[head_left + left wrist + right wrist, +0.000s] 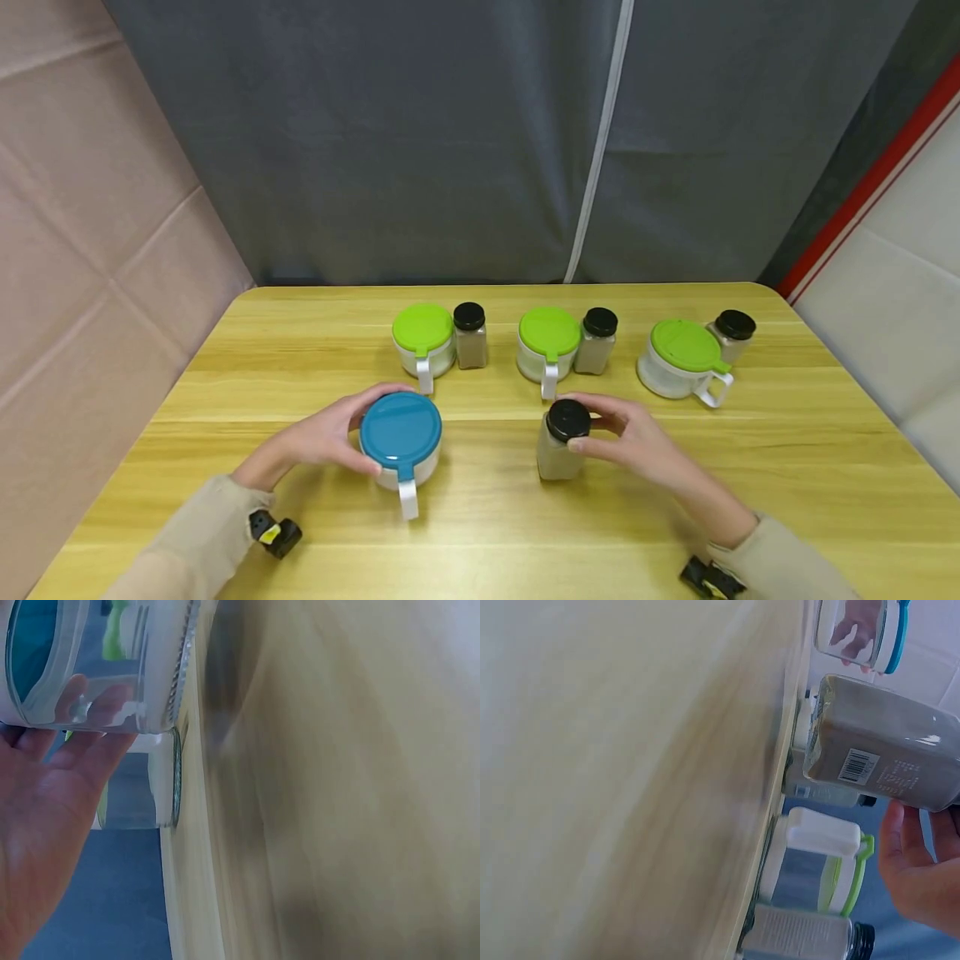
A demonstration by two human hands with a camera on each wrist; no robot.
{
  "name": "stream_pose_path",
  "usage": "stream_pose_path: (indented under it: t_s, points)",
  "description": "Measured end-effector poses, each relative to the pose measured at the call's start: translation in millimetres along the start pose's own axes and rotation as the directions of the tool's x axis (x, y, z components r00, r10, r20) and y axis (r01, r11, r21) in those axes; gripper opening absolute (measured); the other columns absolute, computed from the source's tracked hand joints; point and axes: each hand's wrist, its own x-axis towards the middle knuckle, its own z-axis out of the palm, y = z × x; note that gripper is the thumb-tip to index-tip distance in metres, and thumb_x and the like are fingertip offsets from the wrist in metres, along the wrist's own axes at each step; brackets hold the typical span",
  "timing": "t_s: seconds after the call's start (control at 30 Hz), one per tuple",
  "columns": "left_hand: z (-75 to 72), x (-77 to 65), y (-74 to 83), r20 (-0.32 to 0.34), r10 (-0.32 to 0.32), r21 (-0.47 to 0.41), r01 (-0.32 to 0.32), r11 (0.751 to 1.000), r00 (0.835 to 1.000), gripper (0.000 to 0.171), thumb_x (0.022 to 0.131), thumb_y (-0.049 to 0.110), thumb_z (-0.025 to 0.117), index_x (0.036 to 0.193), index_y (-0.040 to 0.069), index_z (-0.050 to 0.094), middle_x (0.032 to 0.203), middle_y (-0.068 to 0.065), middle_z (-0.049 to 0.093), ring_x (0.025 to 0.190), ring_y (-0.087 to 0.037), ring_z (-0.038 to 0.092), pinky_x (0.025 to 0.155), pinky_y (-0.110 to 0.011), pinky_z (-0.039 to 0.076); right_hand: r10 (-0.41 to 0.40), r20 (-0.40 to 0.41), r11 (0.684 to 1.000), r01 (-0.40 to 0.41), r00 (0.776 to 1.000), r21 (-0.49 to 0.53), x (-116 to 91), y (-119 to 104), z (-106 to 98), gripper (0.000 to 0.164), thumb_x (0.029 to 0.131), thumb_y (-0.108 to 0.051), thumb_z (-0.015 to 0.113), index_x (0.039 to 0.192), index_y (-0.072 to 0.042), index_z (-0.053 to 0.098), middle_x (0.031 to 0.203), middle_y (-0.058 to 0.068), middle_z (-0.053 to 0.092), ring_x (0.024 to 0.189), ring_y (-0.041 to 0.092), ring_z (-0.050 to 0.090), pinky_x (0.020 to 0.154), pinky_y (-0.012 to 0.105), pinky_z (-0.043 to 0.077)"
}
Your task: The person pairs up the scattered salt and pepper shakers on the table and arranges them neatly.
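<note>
My left hand [337,429] grips a round clear jar with a blue lid [401,429] and a white handle, thumb and fingers around its side. In the left wrist view, the base of this jar [112,667] shows above the tabletop. My right hand [626,437] holds a square bottle with a black cap [562,458] near its top, between thumb and fingers. Greyish contents and a barcode label show on the bottle [885,742] in the right wrist view, where its base also hangs above the table.
Along the back of the wooden table [480,558] stand a green-lidded jar [423,337], a second [549,342] and a third [678,362]. Beside them are black-capped bottles, left [471,337], middle [596,342] and right [731,333]. A grey curtain [412,150] hangs behind.
</note>
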Motion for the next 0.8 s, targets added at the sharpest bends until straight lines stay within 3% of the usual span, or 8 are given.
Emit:
stream_pose_path:
  t_s: [0.57,0.8]
  points:
    - [-4.6,4.2,-13.1,0.004,-0.046,-0.066,0.046,0.997,0.999,0.083,0.071,0.005,0.073,0.136,0.002,0.022,0.129,-0.012,0.038,0.115,-0.027,0.038,0.092,-0.037,0.035,0.089,0.087,0.99,-0.098,0.992,0.103,33.1,-0.2,29.0,0.049,0.077,-0.013,0.069,0.121,-0.003,0.052,0.119,0.009,0.052,0.1,0.02,0.054,0.083,0.03,0.043]
    - [-3.2,6.0,-16.6,-0.011,-0.031,-0.03,0.031,0.999,0.999,0.085,0.069,0.004,0.074,0.136,0.002,0.022,0.128,-0.01,0.04,0.115,-0.026,0.039,0.091,-0.036,0.036,0.085,0.093,0.987,-0.097,0.992,0.13,47.4,-1.1,38.6,0.049,0.076,-0.012,0.07,0.12,-0.002,0.053,0.118,0.01,0.052,0.1,0.02,0.054,0.082,0.031,0.044]
